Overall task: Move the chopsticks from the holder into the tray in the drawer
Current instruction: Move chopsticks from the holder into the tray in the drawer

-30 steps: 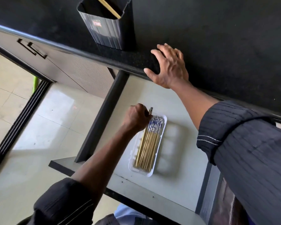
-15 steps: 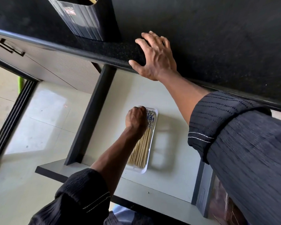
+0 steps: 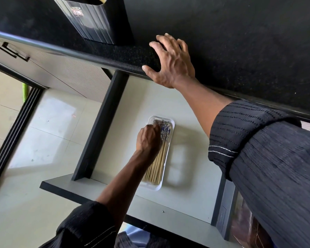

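Chopsticks [image 3: 157, 167] lie bundled lengthwise in the white tray [image 3: 155, 187] on the drawer [image 3: 186, 194] floor. One more tip shows in the holder [image 3: 93, 20], far left on the desk [image 3: 240, 42].

Judged light, stiff and thin, apt to roll and scatter. Best pinched near the thicker patterned ends.

Left grip [image 3: 149, 138] is curled down on those ends and seems to pinch them. Right grip [image 3: 170, 63] is spread flat on the desk edge, holding nothing.

In the way: the desk lip overhangs the far end of the drawer, and the right forearm crosses just right of the tray.
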